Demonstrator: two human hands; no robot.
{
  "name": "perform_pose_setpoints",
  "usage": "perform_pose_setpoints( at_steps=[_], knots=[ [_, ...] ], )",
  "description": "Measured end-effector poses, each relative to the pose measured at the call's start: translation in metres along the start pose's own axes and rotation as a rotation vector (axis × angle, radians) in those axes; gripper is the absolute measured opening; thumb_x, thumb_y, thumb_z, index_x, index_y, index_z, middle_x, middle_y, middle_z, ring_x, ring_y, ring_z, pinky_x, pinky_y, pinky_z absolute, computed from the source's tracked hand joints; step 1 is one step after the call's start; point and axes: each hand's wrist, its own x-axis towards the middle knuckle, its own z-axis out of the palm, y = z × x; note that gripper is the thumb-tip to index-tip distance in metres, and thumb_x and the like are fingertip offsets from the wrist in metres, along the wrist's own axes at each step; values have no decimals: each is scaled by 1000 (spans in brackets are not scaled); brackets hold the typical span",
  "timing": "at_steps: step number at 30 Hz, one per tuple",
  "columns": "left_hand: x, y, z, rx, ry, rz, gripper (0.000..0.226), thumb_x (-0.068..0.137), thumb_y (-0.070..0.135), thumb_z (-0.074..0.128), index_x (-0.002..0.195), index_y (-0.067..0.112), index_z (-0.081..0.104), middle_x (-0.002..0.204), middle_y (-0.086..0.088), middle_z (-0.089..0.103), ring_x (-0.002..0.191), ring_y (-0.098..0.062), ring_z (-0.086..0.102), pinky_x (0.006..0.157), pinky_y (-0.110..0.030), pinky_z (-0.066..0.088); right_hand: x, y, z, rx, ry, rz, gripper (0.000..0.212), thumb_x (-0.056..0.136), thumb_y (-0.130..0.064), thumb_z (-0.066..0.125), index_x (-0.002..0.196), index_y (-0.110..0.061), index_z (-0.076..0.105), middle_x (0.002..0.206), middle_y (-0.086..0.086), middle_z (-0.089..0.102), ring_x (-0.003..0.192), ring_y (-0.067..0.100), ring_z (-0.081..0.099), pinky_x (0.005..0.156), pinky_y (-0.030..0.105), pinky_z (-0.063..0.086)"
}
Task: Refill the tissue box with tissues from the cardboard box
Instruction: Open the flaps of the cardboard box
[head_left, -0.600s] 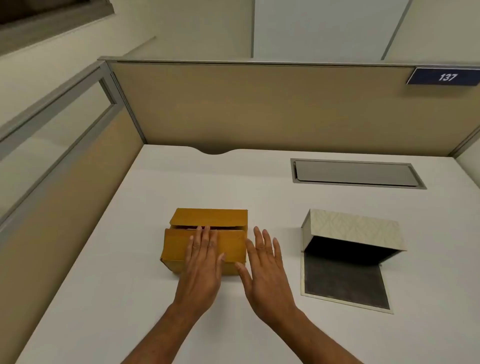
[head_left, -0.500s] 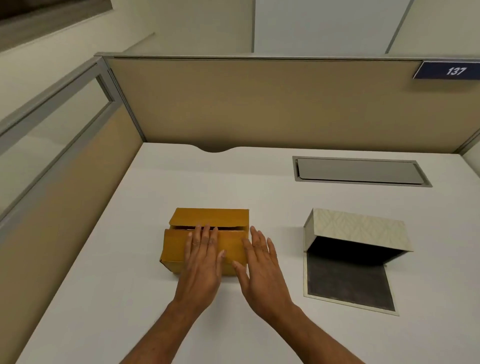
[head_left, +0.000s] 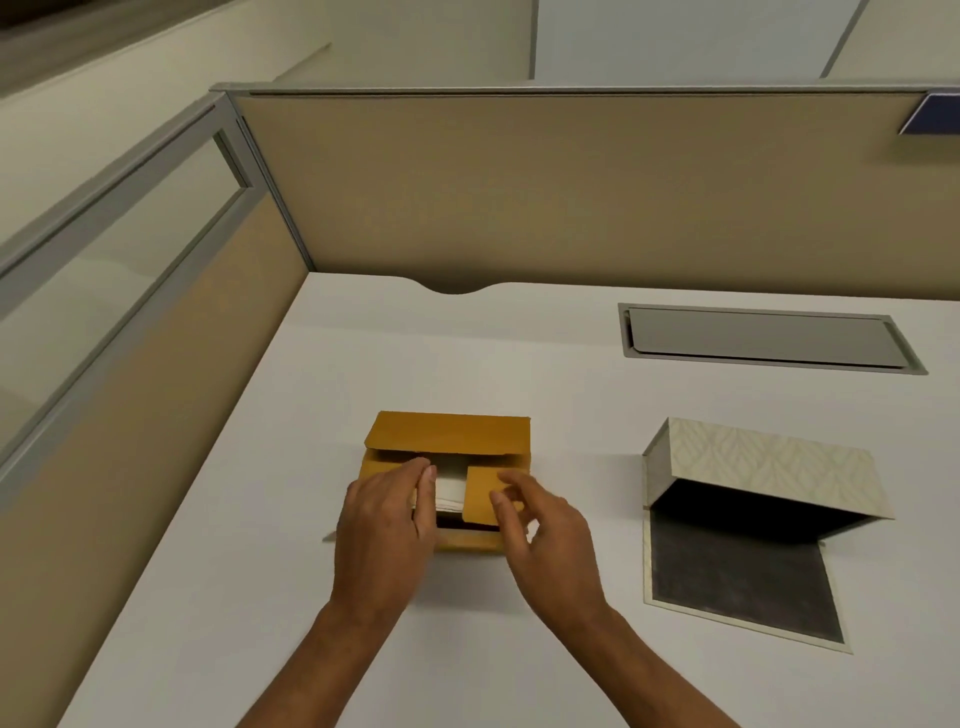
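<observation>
A brown cardboard box (head_left: 447, 431) lies on the white desk, just ahead of me. Its front flaps are parted and a white stack of tissues (head_left: 449, 488) shows in the gap. My left hand (head_left: 384, 519) curls over the left flap, fingertips at the edge of the tissues. My right hand (head_left: 545, 535) pinches the small right flap between thumb and fingers. To the right stands the empty tissue box (head_left: 769, 467), apart from both hands. Its patterned lid is raised, showing a dark inside, and a dark-lined panel lies flat in front.
The white desk (head_left: 467, 353) is closed in by a beige partition (head_left: 571, 197) at the back and a glass-topped partition (head_left: 130, 291) on the left. A grey cable hatch (head_left: 763, 338) is set into the desk at the back right.
Both hands lay flat on the shut front flap before. Now the front of the cardboard box is parted, the tissues show, and each hand has curled onto a side flap.
</observation>
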Motion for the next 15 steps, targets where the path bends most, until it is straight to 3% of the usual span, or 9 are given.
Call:
perform_pose_setpoints(
  at_steps=[2, 4, 7, 9, 10, 15],
  knots=[
    [-1, -5, -1, -16, -73, -68, 29, 95, 31, 57, 115, 14, 70, 107, -6, 75, 94, -25, 68, 83, -40, 57, -8, 3, -2, -123, -127, -89, 35, 97, -45, 54, 129, -33, 59, 120, -7, 70, 102, 9, 61, 88, 20, 48],
    [0, -16, 4, -23, -152, -57, 30, 96, 30, 56, 118, 14, 68, 117, -7, 72, 107, -26, 66, 94, -40, 52, -20, 6, 3, -265, -230, -216, 42, 97, -44, 54, 136, -28, 54, 139, -3, 59, 126, 19, 54, 106, 32, 41],
    [4, -31, 15, 29, -254, 7, 39, 100, 29, 49, 135, 14, 56, 146, -7, 54, 141, -23, 42, 115, -40, 34, -31, 12, 16, -451, -311, -304, 60, 97, -40, 54, 151, -20, 37, 164, 6, 25, 152, 30, 17, 122, 45, 15],
    [8, -38, 21, 25, -258, 50, 42, 102, 28, 46, 142, 16, 49, 156, -3, 40, 150, -17, 26, 121, -42, 26, -32, 13, 27, -486, -350, -286, 67, 101, -45, 44, 157, -20, 18, 166, 4, -6, 153, 26, -11, 124, 45, -6],
    [11, -39, 23, 17, -248, 67, 43, 102, 27, 45, 144, 17, 46, 159, -2, 36, 151, -16, 21, 122, -42, 24, -30, 13, 31, -475, -345, -275, 67, 101, -48, 39, 158, -21, 14, 165, 3, -12, 152, 23, -16, 123, 44, -11],
    [30, -41, 32, -20, -173, 84, 46, 103, 23, 44, 148, 18, 40, 162, -4, 28, 152, -16, 13, 122, -37, 14, -9, 0, 46, -394, -230, -187, 68, 101, -60, 25, 157, -24, 15, 166, -1, -10, 150, 14, -21, 121, 33, -16]
  ],
)
